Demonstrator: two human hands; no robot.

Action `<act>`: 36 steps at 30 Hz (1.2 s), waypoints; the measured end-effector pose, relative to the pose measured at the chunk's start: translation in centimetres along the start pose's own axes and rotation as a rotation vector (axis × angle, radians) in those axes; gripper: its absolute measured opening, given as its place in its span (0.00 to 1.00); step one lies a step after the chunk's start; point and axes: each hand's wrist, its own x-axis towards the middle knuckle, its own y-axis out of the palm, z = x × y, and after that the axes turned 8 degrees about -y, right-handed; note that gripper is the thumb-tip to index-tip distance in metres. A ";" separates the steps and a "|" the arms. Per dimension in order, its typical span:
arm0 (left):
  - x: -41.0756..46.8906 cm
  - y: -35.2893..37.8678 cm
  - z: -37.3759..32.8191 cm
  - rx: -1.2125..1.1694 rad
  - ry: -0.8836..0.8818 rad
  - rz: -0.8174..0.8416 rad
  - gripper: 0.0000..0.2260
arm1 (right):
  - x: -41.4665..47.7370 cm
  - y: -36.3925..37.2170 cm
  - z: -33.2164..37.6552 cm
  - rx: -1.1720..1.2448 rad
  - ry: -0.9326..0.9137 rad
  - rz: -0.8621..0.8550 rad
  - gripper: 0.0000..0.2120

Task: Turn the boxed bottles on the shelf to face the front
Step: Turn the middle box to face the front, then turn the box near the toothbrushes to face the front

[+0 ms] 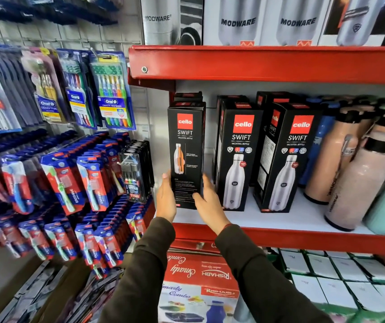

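Turning the left box: both hands flank it

Bracketing the box [186, 155] low down, left fingers [166, 183] lie flat on its left side and right fingers [206, 183] on its right edge, thumb across the front; a loose two-handed hold, not clenched. Box stands upright at the shelf's [280, 220] left end, side panel outward. Two neighbours [239, 155] to the right already show fronts. Judged: needs a twist about its upright axis.

We see black cardboard boxes [237, 155] that look smooth and a bit shiny. The shelf edge [268, 62] is red painted metal, glossy. The shelf board [280, 217] is white and matt. The pink bottles [359, 183] look smooth with a soft shine. The toothbrush packs [111, 89] are clear shiny plastic over card. Our sleeves [140, 271] are dark matt cloth.
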 end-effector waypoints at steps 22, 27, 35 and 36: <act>2.3 -3.3 -0.2 0.160 0.095 -0.069 0.19 | 1.6 1.2 0.6 -0.016 -0.060 -0.143 0.40; 2.7 -3.7 0.0 0.170 0.026 0.023 0.20 | 2.0 1.1 0.8 -0.057 -0.099 -0.043 0.49; 2.1 -2.8 -0.2 0.192 0.142 0.057 0.15 | 1.9 1.0 0.1 -0.135 -0.100 -0.030 0.39; 2.0 -2.7 0.0 0.197 0.149 0.051 0.15 | 1.9 1.0 -0.1 -0.143 -0.097 -0.028 0.39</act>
